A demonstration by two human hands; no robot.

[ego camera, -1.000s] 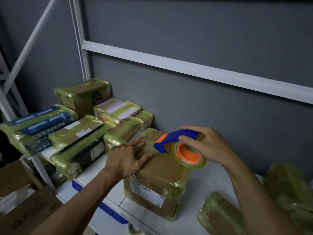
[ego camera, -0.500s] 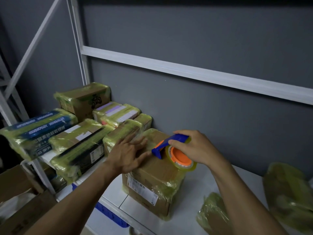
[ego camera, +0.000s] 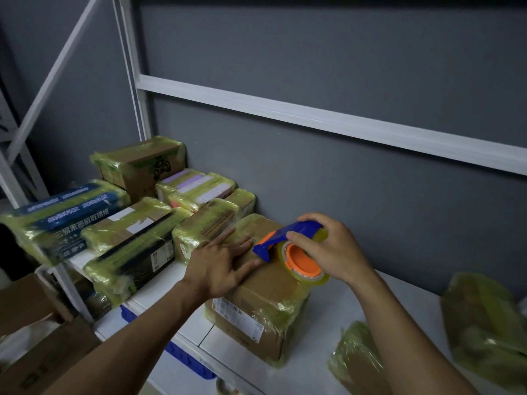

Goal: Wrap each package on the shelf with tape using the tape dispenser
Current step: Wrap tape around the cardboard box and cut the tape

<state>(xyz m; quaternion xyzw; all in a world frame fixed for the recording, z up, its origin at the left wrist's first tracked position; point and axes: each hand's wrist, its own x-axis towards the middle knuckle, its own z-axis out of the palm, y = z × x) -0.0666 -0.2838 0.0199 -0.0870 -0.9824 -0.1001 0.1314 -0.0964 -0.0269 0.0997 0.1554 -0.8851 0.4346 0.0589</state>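
Now right hand (ego camera: pixel 338 249) round tape dispenser (ego camera: pixel 302 260)

White Chinese characters run across the blue, film-wrapped flat package (ego camera: pixel 68 206), too blurred to read with certainty. The white shipping label (ego camera: pixel 238 317) on the brown cardboard box (ego camera: pixel 265 292) bears a barcode; its print is illegible.

tape dispenser (ego camera: pixel 302 262): blue handle, orange core, yellowish clear roll, tilted atop package | package (ego camera: pixel 256 292): brown carton, partly taped, barcode label in front, at shelf (ego camera: pixel 328 309) front edge | taped packages (ego camera: pixel 131 223): stacked to its left
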